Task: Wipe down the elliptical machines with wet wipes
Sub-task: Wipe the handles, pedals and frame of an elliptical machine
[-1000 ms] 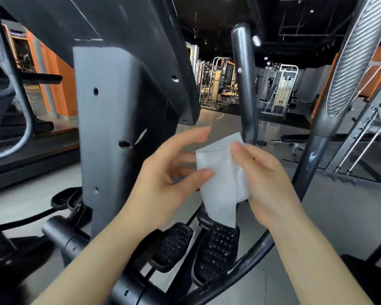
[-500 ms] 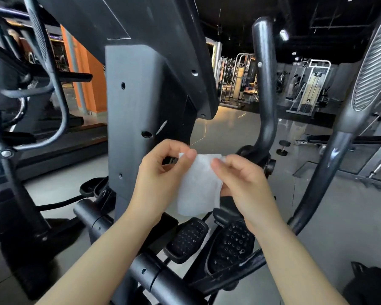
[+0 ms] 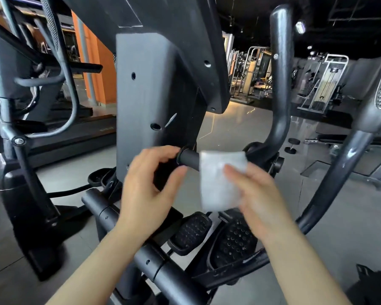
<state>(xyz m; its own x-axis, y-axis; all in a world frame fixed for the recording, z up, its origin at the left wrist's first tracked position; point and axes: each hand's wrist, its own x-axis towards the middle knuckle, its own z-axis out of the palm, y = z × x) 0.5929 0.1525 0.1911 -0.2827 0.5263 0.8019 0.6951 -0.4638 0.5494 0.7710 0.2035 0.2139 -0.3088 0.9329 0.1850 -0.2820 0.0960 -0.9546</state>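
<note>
I stand at a dark grey elliptical machine, whose upright column (image 3: 145,106) fills the middle of the view. A short black horizontal bar (image 3: 188,159) sticks out from the column toward the curved handle arm (image 3: 279,89). My right hand (image 3: 260,199) pinches a white wet wipe (image 3: 218,183) between thumb and fingers, and the wipe's top edge lies over the bar. My left hand (image 3: 147,188) hovers just left of the bar's end, fingers loosely curled, holding nothing. Two black studded pedals (image 3: 191,232) sit below my hands.
A second elliptical (image 3: 20,137) stands close on the left, with a treadmill deck (image 3: 75,133) behind it. A dumbbell (image 3: 293,146) lies on the grey floor at right, and weight machines (image 3: 323,84) line the back. A black bag (image 3: 374,287) sits at lower right.
My left hand has let go of the wipe and moved left. My right hand alone now holds the wipe and has brought it onto the black bar. My view shifted right and down.
</note>
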